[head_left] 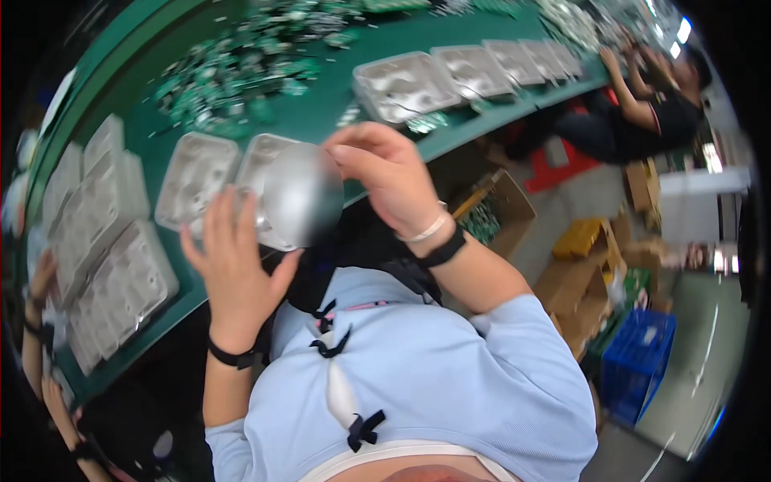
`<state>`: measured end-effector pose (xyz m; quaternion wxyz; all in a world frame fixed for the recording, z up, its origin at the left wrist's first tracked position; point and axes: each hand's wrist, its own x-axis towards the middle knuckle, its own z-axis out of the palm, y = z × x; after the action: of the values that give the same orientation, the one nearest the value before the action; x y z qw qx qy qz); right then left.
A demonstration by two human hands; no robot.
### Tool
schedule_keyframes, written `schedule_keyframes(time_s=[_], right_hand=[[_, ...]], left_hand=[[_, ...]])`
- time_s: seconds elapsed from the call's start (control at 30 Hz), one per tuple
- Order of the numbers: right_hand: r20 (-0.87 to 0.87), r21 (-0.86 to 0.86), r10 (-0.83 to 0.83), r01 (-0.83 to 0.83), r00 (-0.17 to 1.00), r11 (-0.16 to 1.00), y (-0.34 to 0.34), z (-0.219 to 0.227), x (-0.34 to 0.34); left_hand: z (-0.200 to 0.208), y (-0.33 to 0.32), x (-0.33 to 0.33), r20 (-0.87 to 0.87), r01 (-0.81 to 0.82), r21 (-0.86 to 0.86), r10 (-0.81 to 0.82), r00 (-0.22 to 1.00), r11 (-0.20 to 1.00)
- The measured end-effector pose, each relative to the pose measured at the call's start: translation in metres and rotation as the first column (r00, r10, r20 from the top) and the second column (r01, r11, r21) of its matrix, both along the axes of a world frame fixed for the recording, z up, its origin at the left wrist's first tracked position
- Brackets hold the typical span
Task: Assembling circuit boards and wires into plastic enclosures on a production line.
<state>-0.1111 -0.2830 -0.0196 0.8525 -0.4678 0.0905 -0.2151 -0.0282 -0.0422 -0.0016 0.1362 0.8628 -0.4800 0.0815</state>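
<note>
two-hand handling at the tray

left hand (234,277): fingers spread wide at the grey, rectangular moulded tray (254,161) near the green counter's (325,108) edge. right hand (393,178): pinched narrow; blur hides any held part. step: apparently handling over the tray. next move calls for steady fingertips.

- The round disc (293,197) is silver-grey, and its colour passes from bright to dark toward the right side.
- The bench (373,36) is of deep green colour.
- The trays (197,165) along its near edge are all pale grey.
- The heap (233,76) toward its far edge is mixed: green pieces, with white and silver between.
- The shirt (418,353) is pale blue, with black bows (365,430).
- The right wristband (444,247) is black, the bracelet (426,229) whitish.
- Beyond the bench's near edge, the crate (638,361) is blue.
</note>
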Motion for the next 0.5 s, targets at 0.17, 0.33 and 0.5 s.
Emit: schedule_keyframes(time_s=[0.17,0.33,0.5], right_hand=[[0.009,-0.040,-0.076,0.076,0.997,0.996,0.005,-0.005,0.004],[0.037,-0.037,-0.135,0.137,0.990,0.990,0.011,0.000,0.009],[0.105,0.006,-0.043,0.043,0.994,0.999,0.007,0.007,0.002]], left_hand=[[0.001,-0.010,0.010,0.087,0.010,0.036,-0.014,0.996,0.999],[-0.001,-0.015,0.017,0.101,-0.010,-0.002,0.010,0.995,1.000],[0.013,-0.016,0.010,0.005,0.010,-0.124,-0.009,1.000,0.992]])
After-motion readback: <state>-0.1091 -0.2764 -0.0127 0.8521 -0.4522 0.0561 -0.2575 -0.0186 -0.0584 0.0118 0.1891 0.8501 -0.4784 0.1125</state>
